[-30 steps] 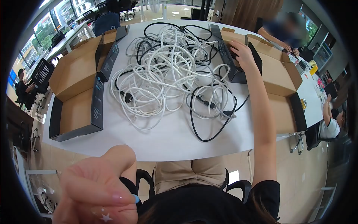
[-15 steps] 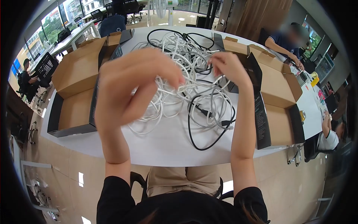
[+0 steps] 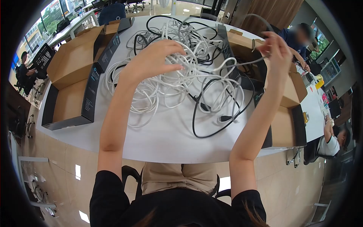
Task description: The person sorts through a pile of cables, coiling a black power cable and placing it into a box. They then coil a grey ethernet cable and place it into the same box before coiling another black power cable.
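Observation:
A large tangle of white cables [image 3: 149, 92], mixed with grey and black ones, lies across the middle of the white table. Over the tangle's left part is my left hand [image 3: 157, 58], its thumb and fingers apart, with white strands showing between them. My right hand [image 3: 275, 49], a little blurred, is raised above the right-hand box and closed on a grey cable [image 3: 245, 62]. That cable runs left from the fingers towards the heap, and a blurred grey loop arches above the hand. A black cable [image 3: 204, 135] with dark plugs curves near the table's front.
An open black cardboard box [image 3: 89, 100] with brown inside stands left of the heap. Another open box [image 3: 283, 125] stands on the right, partly behind my right forearm. A person [image 3: 297, 38] sits beyond it at the far right. The white table [image 3: 170, 145] ends close to my lap.
My right hand has moved up and right, drawing a grey cable out from the heap. My left hand has moved forward over the white cables, its fingers now spread.

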Demonstrator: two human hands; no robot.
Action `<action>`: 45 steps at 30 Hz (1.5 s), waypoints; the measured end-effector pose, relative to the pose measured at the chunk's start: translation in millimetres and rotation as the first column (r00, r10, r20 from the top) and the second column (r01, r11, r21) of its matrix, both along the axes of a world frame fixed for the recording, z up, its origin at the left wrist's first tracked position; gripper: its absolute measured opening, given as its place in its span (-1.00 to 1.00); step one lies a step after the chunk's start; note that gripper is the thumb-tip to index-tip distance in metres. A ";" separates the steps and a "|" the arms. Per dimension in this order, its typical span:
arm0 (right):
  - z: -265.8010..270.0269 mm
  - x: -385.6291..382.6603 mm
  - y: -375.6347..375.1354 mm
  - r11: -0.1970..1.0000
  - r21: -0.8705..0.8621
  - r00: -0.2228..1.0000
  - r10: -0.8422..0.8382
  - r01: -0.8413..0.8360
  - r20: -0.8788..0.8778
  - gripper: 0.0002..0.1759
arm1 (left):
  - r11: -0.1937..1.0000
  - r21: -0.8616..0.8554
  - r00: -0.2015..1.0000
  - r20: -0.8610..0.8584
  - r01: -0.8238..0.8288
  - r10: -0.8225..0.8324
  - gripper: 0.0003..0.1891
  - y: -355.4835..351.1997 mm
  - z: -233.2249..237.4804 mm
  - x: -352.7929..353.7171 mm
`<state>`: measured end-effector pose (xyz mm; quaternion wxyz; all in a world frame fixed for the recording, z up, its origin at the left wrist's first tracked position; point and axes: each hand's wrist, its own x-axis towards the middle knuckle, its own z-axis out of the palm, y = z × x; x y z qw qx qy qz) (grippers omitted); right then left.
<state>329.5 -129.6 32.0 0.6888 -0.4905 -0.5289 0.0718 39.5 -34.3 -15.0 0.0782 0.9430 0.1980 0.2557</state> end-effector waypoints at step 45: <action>25.1 15.0 -58.2 0.806 0.585 0.961 0.224 -0.091 -0.159 -0.71 | 0.503 -0.750 0.891 0.263 0.430 -0.369 -0.57 -59.8 17.0 28.4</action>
